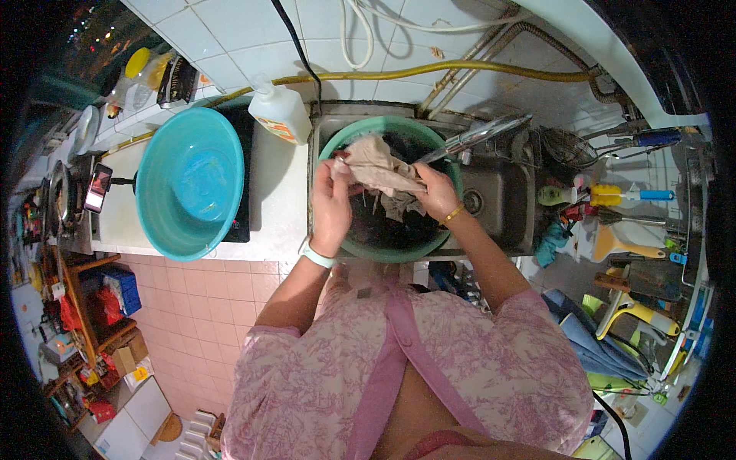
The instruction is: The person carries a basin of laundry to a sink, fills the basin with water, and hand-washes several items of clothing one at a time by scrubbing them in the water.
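Note:
A wet beige cloth [376, 164] is stretched between my two hands above a green plastic basin [397, 256]. My left hand [334, 198] grips its left end, near a small dark red patch. At the right end, my right hand [437, 192] pinches the fabric's edge. Part of the cloth hangs down into the basin, over dark contents that I cannot make out clearly. Just above my right hand, a chrome faucet [468, 140] points its spout at the basin. The basin sits in the left part of a metal sink [506, 227].
A turquoise plastic basin [152, 213] stands on the left counter, over a black cooktop [238, 230]. Between the basins is a white pump bottle [282, 115]. A phone [98, 188] on a holder is farther left. Brushes and a wire strainer [566, 146] hang on the right.

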Tool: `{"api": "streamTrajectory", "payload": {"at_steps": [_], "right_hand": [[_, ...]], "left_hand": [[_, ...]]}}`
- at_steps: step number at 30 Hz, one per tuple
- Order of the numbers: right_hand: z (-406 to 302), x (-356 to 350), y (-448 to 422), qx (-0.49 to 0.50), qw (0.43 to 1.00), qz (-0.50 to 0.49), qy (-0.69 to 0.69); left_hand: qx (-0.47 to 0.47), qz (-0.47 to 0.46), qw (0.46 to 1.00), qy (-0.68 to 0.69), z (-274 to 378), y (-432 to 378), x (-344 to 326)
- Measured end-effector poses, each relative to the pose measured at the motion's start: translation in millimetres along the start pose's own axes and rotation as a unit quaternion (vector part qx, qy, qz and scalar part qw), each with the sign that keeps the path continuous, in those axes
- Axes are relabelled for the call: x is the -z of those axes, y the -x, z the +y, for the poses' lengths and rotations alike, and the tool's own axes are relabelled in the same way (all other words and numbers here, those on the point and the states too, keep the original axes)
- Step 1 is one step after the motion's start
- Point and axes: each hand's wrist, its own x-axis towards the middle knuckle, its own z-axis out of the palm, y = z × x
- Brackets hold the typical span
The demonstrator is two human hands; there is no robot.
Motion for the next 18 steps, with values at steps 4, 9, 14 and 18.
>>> {"api": "streamTrajectory", "payload": {"at_steps": [4, 9, 14, 18], "right_hand": [[-38.2, 9.5, 3.2, 0.001, 1.0, -0.003, 0.024], [-26.2, -5.6, -15.2, -0.037, 0.998, 0.017, 0.055], [25.4, -41.6, -40.0, -0.164, 0.981, 0.054, 0.092], [47.0, -75.0, -56.7, -0.114, 0.962, 0.122, 0.218]], "left_hand": [[0.02, 0.037, 0.994, 0.099, -4.1, -16.8, 7.3], [-0.047, 0.116, 0.984, -0.127, -50.5, -35.9, 18.6], [-0.046, -0.021, 0.875, -0.482, -98.2, -50.1, 24.1], [-0.23, -0.133, 0.753, -0.602, -134.6, -63.4, 12.3]]}}
